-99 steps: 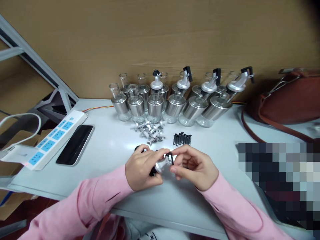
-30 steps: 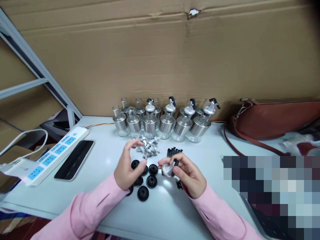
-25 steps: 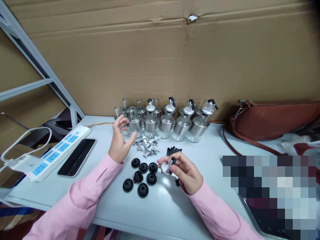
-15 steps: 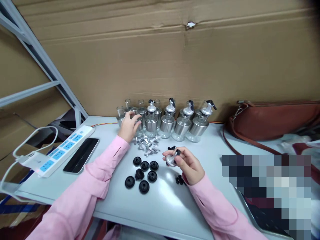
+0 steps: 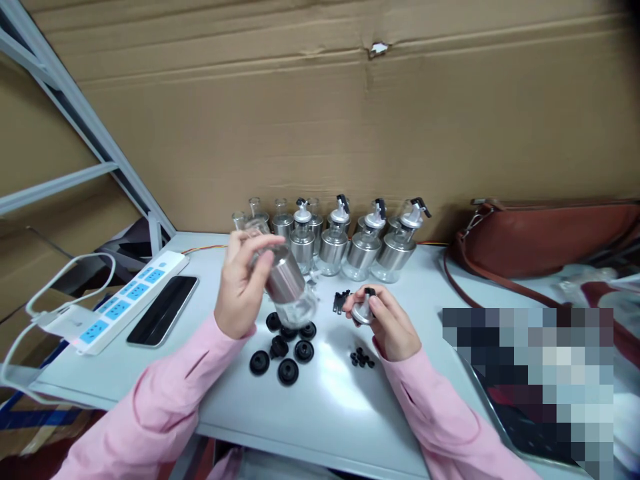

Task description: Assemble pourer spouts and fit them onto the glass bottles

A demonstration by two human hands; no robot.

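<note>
My left hand [image 5: 244, 280] is closed around a glass bottle with a metal band [image 5: 287, 275], tilted and lifted above the table. Between the fingers of my right hand [image 5: 390, 323] is a silver pourer cap with a black tip [image 5: 363, 308]. Under the bottle lie several black ribbed stoppers [image 5: 288, 371], and behind it some silver metal pieces are mostly hidden. Small black plugs [image 5: 361, 358] lie just below my right hand, with small flat black parts [image 5: 341, 301] to its left.
Capped bottles [image 5: 364, 250] and uncapped ones [image 5: 283, 220] stand along the cardboard wall [image 5: 320, 133]. On the left are a phone [image 5: 163, 311] and a white power strip [image 5: 135, 297]. A brown bag [image 5: 550, 240] sits at the right, behind a blurred-out area.
My left hand has taken hold of a bottle in the row and brought it up and nearer, tilted. My right hand has shifted slightly right with the pourer cap.
</note>
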